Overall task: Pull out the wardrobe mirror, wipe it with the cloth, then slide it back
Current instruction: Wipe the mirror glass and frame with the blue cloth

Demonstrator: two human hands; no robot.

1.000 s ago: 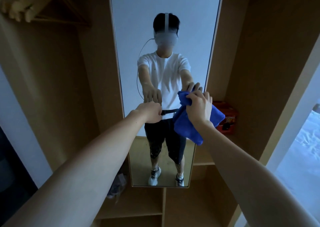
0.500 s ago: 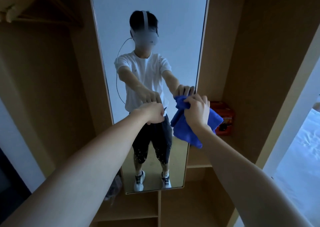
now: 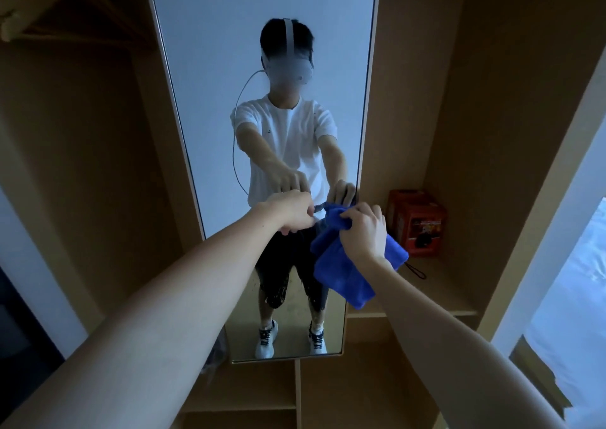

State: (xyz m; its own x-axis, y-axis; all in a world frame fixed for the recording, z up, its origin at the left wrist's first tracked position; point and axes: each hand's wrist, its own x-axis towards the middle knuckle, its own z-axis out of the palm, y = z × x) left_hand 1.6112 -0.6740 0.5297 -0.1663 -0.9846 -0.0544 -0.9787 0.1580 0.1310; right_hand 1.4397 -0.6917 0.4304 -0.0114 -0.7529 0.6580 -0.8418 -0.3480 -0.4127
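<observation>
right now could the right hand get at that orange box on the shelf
Probably yes: the orange box sits on the open shelf just right of the right hand, nothing between, but that hand grips the blue cloth, so it isn't free.

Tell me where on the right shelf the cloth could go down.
The shelf is bare in front of the red box, past the black cord, to its front edge. The back is crowded by the box. The right hand grips the cloth.

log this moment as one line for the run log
step: mirror handling | left hand: grips dark mirror handle | right hand: holds blue cloth | mirror: faces person | wiping: not visible
</observation>
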